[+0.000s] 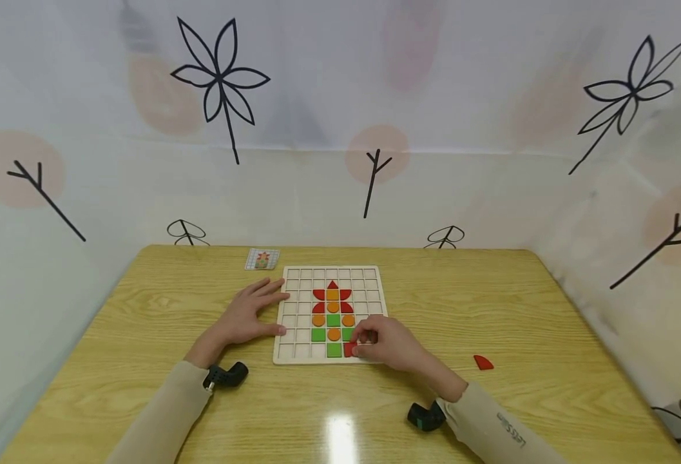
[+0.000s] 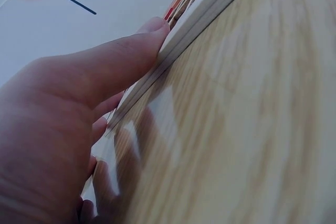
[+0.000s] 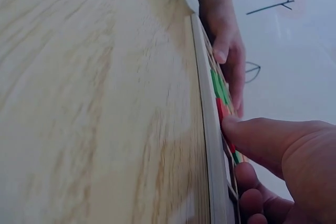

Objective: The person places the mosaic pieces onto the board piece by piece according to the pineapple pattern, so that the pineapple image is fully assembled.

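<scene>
A pale square grid board lies on the table, with red, orange and green flat pieces set in its middle columns. My right hand is over the board's near right part, thumb and curled fingers pinching a red tile in the bottom row. The tile sits beside a green square; fingers hide part of its outline. In the right wrist view, the thumb touches this tile. My left hand has its fingers spread along the board's left edge, and its thumb rests on the rim.
A loose red quarter-circle piece lies on the wooden table right of the board. Behind the board's far left corner is a small pattern card. A printed white curtain stands behind the table.
</scene>
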